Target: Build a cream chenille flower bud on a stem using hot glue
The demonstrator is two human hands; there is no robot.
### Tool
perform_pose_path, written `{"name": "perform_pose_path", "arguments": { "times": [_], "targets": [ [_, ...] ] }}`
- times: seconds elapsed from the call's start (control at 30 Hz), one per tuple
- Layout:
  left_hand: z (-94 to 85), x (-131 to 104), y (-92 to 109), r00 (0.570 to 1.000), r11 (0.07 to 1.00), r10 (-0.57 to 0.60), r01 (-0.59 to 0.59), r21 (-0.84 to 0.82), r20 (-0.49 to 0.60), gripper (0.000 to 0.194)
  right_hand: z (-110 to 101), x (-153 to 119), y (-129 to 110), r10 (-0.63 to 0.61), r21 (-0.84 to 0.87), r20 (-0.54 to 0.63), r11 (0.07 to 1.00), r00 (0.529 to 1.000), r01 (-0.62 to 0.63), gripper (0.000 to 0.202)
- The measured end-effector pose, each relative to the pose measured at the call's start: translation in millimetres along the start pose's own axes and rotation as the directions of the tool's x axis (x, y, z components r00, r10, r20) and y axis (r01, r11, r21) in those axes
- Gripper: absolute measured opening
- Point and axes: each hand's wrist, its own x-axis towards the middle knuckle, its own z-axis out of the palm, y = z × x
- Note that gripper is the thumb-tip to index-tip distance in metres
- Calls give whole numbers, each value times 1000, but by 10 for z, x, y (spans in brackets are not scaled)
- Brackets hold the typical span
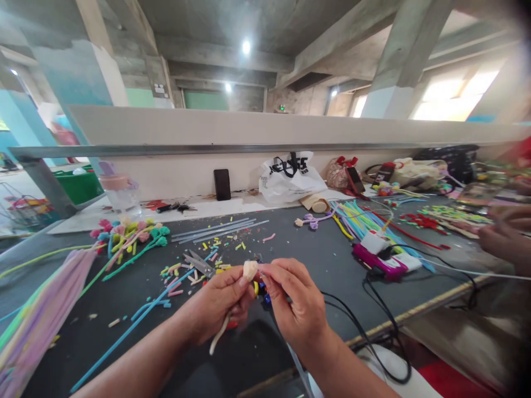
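In my left hand [228,301] is a cream pipe-cleaner flower bud [250,270], pinched between thumb and fingers, its fuzzy stem [219,334] hanging below the fist. My right hand [296,298] meets it from the right, with thumb and forefinger pressed together beside the bud. Whatever lies between those fingertips is too small to make out. Grey-bladed scissors [199,264] lie open just beyond my left hand, among short cut pieces of coloured pipe cleaner [176,271]. Some blue and yellow bits behind the hands are partly hidden.
Finished pipe-cleaner flowers [135,235] and a pastel bundle [53,309] lie left. A purple power strip [379,260] with cables and more pipe cleaners [348,218] are right. A phone [222,184] and white bag [292,179] stand behind. Another person's hand [508,235] is at far right.
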Motion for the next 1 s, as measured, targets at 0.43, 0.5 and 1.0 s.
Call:
{"name": "perform_pose_path", "arguments": {
  "times": [0.43, 0.5, 1.0],
  "targets": [
    [-22, 14, 26, 998, 992, 6, 3, 129, -67, 27, 16, -31, 49, -123, -169, 140, 975, 982, 146, 30],
    [-24, 21, 34, 997, 990, 7, 4, 140, -82, 28, 23, -34, 56, -108, -169, 127, 977, 986, 129, 28],
    [12, 23, 16, 994, 980, -33, 53, 193, -108, 34, 19, -2, 27, -2, -81, 64, 997, 998, 7, 12]
  ]
}}
